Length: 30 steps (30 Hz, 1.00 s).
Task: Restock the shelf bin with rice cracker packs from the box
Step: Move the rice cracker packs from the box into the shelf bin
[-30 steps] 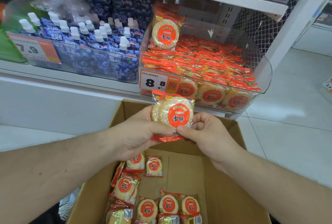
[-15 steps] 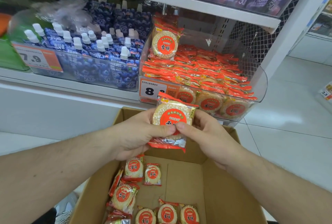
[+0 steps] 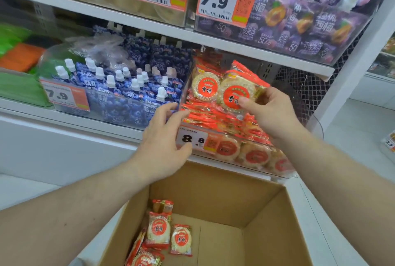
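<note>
My right hand [image 3: 270,114] pinches a rice cracker pack [image 3: 237,92] over the shelf bin [image 3: 303,171]; my left hand [image 3: 164,144], fingers loosely apart, hovers at its front-left corner

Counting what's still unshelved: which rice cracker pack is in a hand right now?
The pack pinched by the right hand above the bin; the others lie in the bin or the box.
</note>
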Each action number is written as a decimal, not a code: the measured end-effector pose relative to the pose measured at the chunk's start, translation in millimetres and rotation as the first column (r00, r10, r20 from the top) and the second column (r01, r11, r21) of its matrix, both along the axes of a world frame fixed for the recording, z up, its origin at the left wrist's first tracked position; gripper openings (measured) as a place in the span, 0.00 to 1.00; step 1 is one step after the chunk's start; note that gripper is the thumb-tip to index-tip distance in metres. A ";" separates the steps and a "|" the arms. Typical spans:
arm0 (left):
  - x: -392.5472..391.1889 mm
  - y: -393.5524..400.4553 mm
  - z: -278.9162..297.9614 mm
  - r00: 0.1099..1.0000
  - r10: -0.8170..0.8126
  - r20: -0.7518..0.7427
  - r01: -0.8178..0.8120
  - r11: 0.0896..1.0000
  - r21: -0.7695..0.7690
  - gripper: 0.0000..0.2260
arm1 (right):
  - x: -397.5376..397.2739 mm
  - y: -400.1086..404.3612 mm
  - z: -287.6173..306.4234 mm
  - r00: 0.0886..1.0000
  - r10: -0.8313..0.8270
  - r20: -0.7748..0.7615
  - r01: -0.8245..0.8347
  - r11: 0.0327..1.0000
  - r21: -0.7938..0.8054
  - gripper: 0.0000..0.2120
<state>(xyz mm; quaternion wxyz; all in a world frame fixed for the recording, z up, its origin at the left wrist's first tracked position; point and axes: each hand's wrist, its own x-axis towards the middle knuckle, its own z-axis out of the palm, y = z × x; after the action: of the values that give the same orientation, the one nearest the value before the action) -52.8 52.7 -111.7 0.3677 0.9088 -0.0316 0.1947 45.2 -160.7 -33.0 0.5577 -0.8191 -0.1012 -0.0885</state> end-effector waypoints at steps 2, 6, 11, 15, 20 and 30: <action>3.7 3.2 -7.2 0.999 -0.022 -0.048 0.023 0.999 0.023 0.33 | 18.1 12.2 1.4 1.000 -0.024 0.017 0.025 0.998 -0.050 0.16; 7.8 0.2 -7.5 0.990 -0.108 -0.087 0.104 0.993 -0.050 0.36 | 40.3 40.7 2.3 1.000 0.007 0.009 -0.006 0.994 -0.111 0.17; 9.1 -3.7 -8.0 0.987 -0.148 -0.058 0.139 0.982 -0.132 0.35 | 48.8 60.4 -9.6 1.000 0.023 0.000 -0.022 0.970 -0.241 0.12; 8.7 -4.9 -9.6 0.984 -0.162 -0.074 0.149 0.976 -0.156 0.34 | 48.4 65.5 -15.2 0.996 -0.084 0.024 0.087 0.927 -0.366 0.21; 9.7 -8.7 -11.4 0.987 -0.139 -0.080 0.126 0.980 -0.153 0.34 | 45.3 78.3 -23.3 0.975 -0.195 0.101 0.220 0.870 -0.442 0.17; 13.5 -17.4 -14.2 0.993 -0.098 -0.060 0.089 0.987 -0.135 0.33 | 45.0 85.0 -23.0 0.990 -0.138 0.037 0.134 0.800 -0.585 0.17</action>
<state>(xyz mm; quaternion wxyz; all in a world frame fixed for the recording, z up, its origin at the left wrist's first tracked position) -39.3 35.3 -125.9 0.4365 0.8860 -0.0489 0.1487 90.2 -75.6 -56.0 0.2705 -0.9565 -0.0625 -0.0897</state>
